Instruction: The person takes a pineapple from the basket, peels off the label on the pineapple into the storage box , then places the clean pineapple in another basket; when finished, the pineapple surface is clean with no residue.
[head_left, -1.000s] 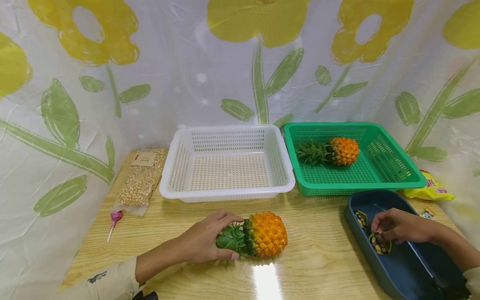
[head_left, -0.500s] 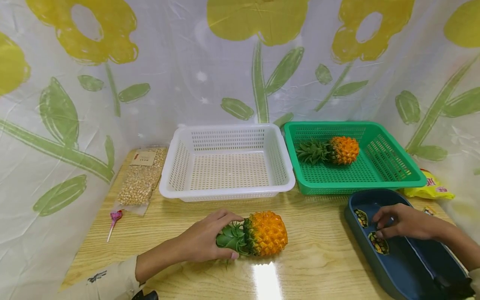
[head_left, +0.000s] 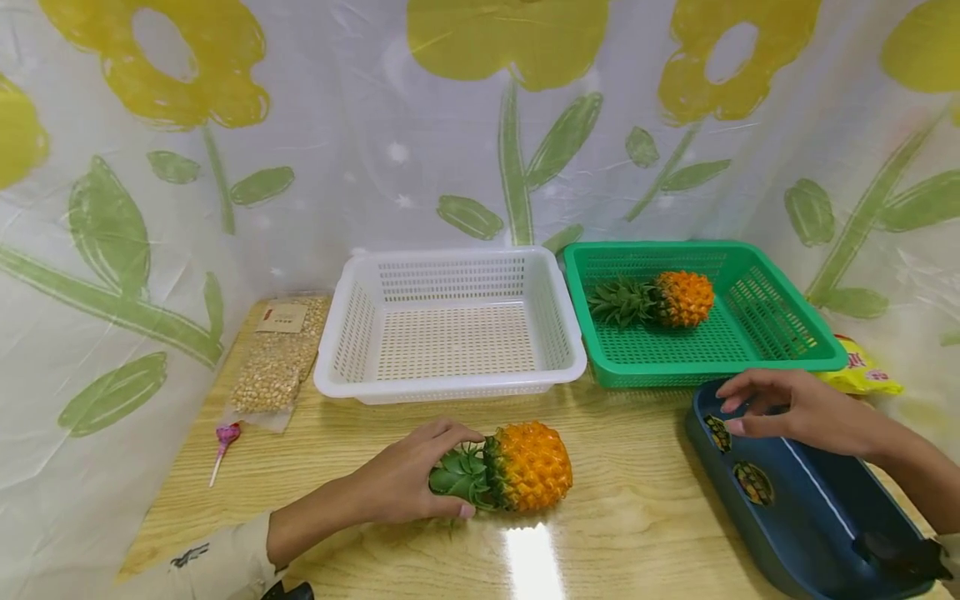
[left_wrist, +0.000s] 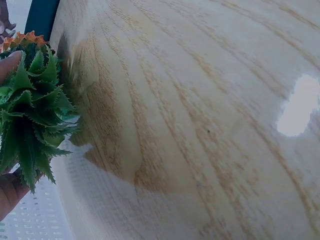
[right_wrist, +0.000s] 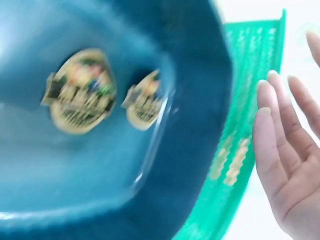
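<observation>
Floral sheeting backs a glossy wooden table [head_left: 337, 467] where a pineapple [head_left: 525, 467] lies on its side, long axis across the table, crown pointing left. A left hand [head_left: 408, 479] curls its fingers round the crown. The right hand [head_left: 787, 410] hovers, fingers relaxed and holding nothing, over a blue tray [head_left: 825, 533] beside the green basket [head_left: 780, 354].
</observation>
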